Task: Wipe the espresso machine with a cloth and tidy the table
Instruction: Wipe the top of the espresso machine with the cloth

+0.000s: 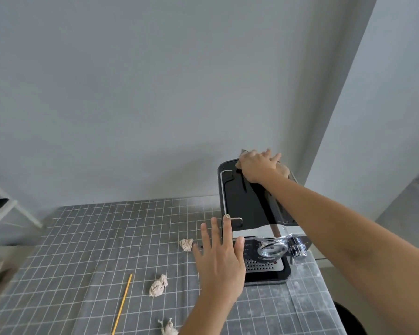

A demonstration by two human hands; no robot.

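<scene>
My right hand (258, 165) covers most of the cloth (283, 168) on top of the espresso machine (246, 204); I see only a tan edge past my fingers. My forearm hides the machine's right side. A crumpled wad (168, 329) at the table's (82, 238) near edge is cut off by the frame.

A plain domestic room, likely a home corner: an espresso machine (252, 213) stands on a table (107, 238) covered with a grey checked cloth, pushed against bare pale walls (155, 93). Left of the machine, a white shelf frame (10, 209) shows.
</scene>
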